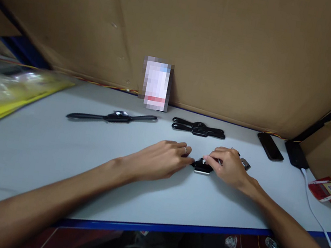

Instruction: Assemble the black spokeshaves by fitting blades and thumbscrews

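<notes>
A black spokeshave point(202, 165) lies on the table in front of me, the pale edge of its blade facing me. My left hand point(172, 157) is closed around its left handle, which the fingers mostly hide. Over the middle of the tool, my right hand point(225, 163) pinches a small light-coloured screw point(204, 161). Just beyond the right hand lies a loose flat metal piece point(245, 164), partly covered by it. A longer spokeshave point(118, 117) rests farther back on the left. Two more black spokeshave bodies point(199, 129) lie side by side behind my hands.
On the right are a black phone point(270, 147) and a dark device point(296, 155) with a white cable point(311, 196). A blurred card point(156, 84) leans on the cardboard wall point(230, 45). Plastic bags and a yellow sheet point(11, 107) lie left. The table's blue edge point(147, 225) runs before me.
</notes>
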{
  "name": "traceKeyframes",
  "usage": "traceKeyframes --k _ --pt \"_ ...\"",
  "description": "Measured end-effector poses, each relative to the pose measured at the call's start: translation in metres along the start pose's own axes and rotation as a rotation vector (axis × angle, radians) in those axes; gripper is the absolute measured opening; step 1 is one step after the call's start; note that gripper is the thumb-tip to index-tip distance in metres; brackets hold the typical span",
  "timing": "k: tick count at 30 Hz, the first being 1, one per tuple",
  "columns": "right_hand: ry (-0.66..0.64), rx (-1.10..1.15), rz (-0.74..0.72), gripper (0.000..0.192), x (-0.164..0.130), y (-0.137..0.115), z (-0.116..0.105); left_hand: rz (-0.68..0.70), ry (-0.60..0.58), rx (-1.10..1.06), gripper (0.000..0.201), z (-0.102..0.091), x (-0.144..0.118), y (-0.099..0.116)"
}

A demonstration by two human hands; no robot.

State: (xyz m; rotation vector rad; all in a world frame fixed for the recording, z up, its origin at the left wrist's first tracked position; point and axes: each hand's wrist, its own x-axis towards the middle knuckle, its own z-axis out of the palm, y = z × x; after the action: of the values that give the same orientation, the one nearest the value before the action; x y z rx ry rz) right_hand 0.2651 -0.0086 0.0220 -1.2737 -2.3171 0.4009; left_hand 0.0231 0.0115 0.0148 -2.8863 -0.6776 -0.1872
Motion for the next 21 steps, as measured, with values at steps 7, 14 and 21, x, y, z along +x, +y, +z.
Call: traceKeyframes --k 7,14,21 --pt "-0.029 0.013 -0.041 0.032 0.0002 -0.0011 -0.0002 -0.015 0.019 -0.045 0.029 0.0028 -0.0008 -0.0011" --pt "-0.018 0.012 -0.021 0.045 -0.0003 0.0024 -0.002 -0.011 0.064 -0.091 0.026 0.0047 -0.0013 -0.002" --pt "-0.01 -0.059 0.061 0.045 0.0019 0.0015 -0.0052 -0.01 0.044 -0.063 0.025 0.0031 -0.0007 -0.0015"
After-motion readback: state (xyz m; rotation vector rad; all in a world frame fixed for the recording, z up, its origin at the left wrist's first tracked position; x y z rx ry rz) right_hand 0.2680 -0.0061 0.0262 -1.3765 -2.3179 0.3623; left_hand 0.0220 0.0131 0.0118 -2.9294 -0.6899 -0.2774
